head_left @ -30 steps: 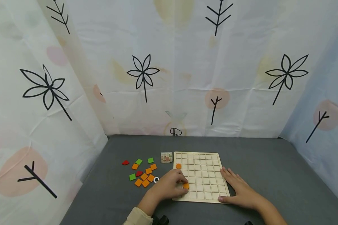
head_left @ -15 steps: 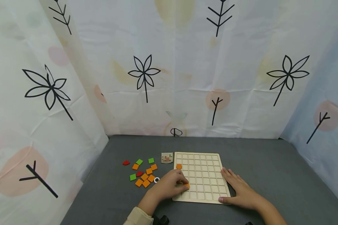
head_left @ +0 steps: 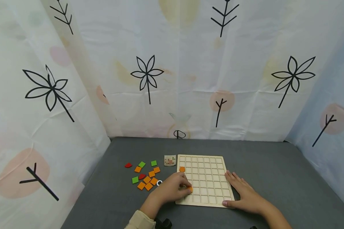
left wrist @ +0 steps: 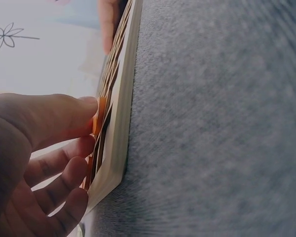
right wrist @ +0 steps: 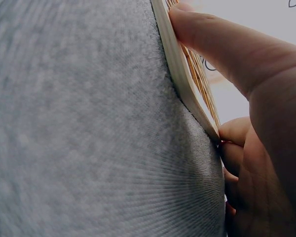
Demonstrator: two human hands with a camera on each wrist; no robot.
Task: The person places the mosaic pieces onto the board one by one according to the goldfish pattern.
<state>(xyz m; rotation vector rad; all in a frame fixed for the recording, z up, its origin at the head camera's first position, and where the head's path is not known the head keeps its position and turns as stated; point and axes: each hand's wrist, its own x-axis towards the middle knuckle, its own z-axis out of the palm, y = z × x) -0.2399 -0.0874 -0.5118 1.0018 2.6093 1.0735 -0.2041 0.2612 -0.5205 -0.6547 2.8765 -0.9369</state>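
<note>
A wooden grid board [head_left: 207, 181] lies on the grey table. Over its near left cells, my left hand [head_left: 172, 188] pinches an orange tile [left wrist: 99, 114] between thumb and fingers; the tile is mostly covered by the fingers in the head view. Another orange tile [head_left: 182, 169] sits in a cell farther up the left side. At the board's right edge rests my right hand [head_left: 245, 194], fingers straight, the thumb on the near right corner. In the right wrist view the thumb [right wrist: 212, 37] lies on the rim and the other fingertips touch the board's side.
Left of the board lie several orange tiles [head_left: 147, 180], green tiles [head_left: 135, 180], red pieces [head_left: 128, 165] and a white ring [head_left: 159, 183]. A small patterned card [head_left: 170, 160] is by the board's far left corner. Printed cloth walls [head_left: 172, 121] surround the table.
The orange tile under my left fingers shows less than a second ago, more covered by the fingertips. Both hands stay nearly in place; the view has shifted slightly.
</note>
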